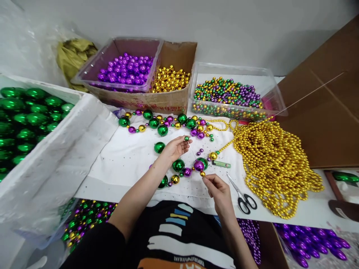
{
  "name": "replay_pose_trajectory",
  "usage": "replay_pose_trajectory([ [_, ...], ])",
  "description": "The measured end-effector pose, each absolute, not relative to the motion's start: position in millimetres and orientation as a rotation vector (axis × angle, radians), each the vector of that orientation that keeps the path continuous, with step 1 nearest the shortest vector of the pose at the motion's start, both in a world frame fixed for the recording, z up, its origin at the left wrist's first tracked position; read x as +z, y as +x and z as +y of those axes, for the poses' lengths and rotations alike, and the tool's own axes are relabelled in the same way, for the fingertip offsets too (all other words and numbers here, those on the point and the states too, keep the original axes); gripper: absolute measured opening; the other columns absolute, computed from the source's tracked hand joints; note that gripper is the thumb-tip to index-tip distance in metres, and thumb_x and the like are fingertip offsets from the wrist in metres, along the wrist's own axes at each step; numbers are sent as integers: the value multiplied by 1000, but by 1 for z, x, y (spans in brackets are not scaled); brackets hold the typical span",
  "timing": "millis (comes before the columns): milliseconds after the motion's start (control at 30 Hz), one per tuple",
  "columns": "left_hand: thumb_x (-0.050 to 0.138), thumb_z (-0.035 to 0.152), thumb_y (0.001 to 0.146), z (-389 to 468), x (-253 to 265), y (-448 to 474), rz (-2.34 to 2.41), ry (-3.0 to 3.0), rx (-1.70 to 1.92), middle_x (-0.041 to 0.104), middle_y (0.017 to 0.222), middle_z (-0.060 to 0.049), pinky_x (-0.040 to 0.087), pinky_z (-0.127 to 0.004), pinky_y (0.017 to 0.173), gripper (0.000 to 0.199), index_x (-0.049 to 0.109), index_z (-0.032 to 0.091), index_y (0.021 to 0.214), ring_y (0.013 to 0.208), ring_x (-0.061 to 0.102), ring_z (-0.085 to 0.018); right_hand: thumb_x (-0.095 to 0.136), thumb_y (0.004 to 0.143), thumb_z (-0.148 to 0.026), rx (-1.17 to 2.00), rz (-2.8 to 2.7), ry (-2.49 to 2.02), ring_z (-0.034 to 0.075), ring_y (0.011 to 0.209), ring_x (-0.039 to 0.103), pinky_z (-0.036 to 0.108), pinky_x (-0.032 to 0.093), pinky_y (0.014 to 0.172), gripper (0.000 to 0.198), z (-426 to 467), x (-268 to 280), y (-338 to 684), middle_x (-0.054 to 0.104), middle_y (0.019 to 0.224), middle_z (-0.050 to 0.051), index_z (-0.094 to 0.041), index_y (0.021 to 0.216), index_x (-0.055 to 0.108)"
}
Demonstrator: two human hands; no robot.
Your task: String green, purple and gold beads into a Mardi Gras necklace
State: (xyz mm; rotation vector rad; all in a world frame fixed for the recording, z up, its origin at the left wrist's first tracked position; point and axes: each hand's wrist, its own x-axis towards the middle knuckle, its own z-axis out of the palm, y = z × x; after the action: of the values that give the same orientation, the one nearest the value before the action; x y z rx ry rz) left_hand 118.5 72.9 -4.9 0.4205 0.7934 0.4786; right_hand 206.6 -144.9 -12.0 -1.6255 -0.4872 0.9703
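Both hands worked over a white cloth on the table. Left hand pinched a small green bead between thumb and fingertips, the other fingers loosely curled. Right hand pinched the end of a thin string just below a small gold bead, so each hand was closed on something.

Between the two hands lay a partly strung strand of green, purple and gold balls, curving from below the left wrist toward the right fingertips. A loose green ball sat just left of the left hand. Beyond the left hand stretched a finished strand of mixed balls.

Right of the right hand lay black-handled scissors, and just above them a small green lighter. Farther right spread a heap of gold bead chains. Beyond both hands stood a tub of purple beads, a cardboard box of gold beads and a clear tub of mixed beads. Far left of the left hand sat a white box of large green balls.
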Motion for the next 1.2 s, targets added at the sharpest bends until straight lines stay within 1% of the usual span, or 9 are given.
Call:
replay_pose_trajectory([
  [233, 60, 21, 92, 72, -7, 114, 760, 477, 504, 71, 80, -6, 49, -19, 58, 9, 65, 14, 90, 61, 62, -9, 75, 74, -44, 967, -484, -1615, 11, 53, 39, 25, 29, 47, 26, -145, -15, 206, 55, 62, -1, -19, 76, 69],
  [433, 61, 22, 91, 71, -9, 111, 740, 527, 508, 70, 80, -6, 48, -20, 59, 9, 66, 14, 92, 62, 61, -9, 75, 74, -44, 988, -475, -1600, 10, 52, 36, 25, 27, 47, 26, -145, -17, 205, 54, 63, -1, -19, 76, 69],
  [600, 73, 28, 81, 64, -7, 109, 679, 639, 483, 68, 81, -4, 47, -19, 60, 19, 67, 15, 92, 63, 60, -8, 76, 74, -43, 991, -455, -1588, 9, 51, 34, 24, 26, 46, 25, -139, -21, 202, 53, 64, -2, -19, 77, 69],
  [733, 78, 36, 75, 55, -2, 105, 610, 857, 349, 69, 88, -4, 47, -21, 65, 29, 69, 15, 93, 68, 61, -9, 74, 75, -40, 982, -415, -1526, 9, 50, 38, 24, 29, 47, 23, -133, -28, 200, 51, 64, -3, -19, 79, 69],
  [833, 76, 40, 75, 62, 1, 106, 568, 1038, 243, 69, 101, -7, 48, -24, 71, 32, 71, 15, 95, 77, 63, -11, 74, 75, -40, 987, -386, -1491, 9, 50, 39, 24, 30, 47, 23, -136, -32, 204, 51, 64, -3, -19, 79, 68],
  [900, 73, 41, 77, 74, 0, 114, 641, 1147, 298, 69, 101, -7, 47, -25, 71, 30, 70, 16, 92, 77, 62, -12, 75, 74, -41, 975, -360, -1481, 9, 50, 39, 24, 30, 48, 23, -141, -35, 208, 51, 64, -3, -19, 78, 68],
  [1033, 65, 24, 81, 97, -6, 152, 880, 1549, 455, 69, 86, -4, 46, -28, 74, 9, 66, 15, 80, 76, 60, -14, 78, 71, -41, 947, -293, -1443, 9, 50, 39, 24, 31, 48, 24, -149, -41, 217, 51, 63, -3, -19, 77, 68],
  [1100, 63, 16, 82, 102, -7, 175, 887, 1840, 418, 69, 88, -4, 47, -31, 80, 5, 67, 16, 80, 84, 62, -18, 79, 71, -41, 952, -263, -1427, 9, 50, 40, 24, 31, 48, 25, -150, -42, 219, 52, 62, -3, -19, 78, 69],
  [1200, 60, 15, 86, 100, -7, 201, 851, 2187, 312, 69, 101, -7, 46, -34, 88, 10, 68, 17, 90, 98, 63, -23, 80, 71, -41, 948, -213, -1411, 9, 51, 42, 25, 32, 49, 26, -149, -42, 221, 57, 66, -2, -20, 82, 70],
])
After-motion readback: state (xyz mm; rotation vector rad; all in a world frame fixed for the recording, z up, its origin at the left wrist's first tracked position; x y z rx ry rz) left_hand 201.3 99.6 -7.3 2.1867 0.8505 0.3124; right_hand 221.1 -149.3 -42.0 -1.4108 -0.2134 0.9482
